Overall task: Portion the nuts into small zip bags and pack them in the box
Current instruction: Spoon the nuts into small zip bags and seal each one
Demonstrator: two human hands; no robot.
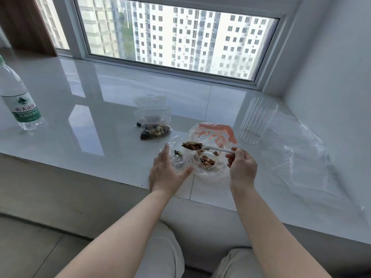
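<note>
A large clear bag with orange print (216,135) lies open on the white sill and holds mixed nuts (207,160). My right hand (242,167) pinches the white handle of a spoon (217,148) heaped with nuts, its bowl just above a small zip bag (177,153). My left hand (167,171) holds that small bag open; a few nuts lie inside it. Two filled small zip bags (154,125) lie further back on the sill.
A ribbed clear glass cup (257,119) stands right of the big bag. Crumpled clear plastic (297,157) lies at the right by the wall. A water bottle (17,97) stands at the far left. The sill's front edge (100,173) runs below my hands.
</note>
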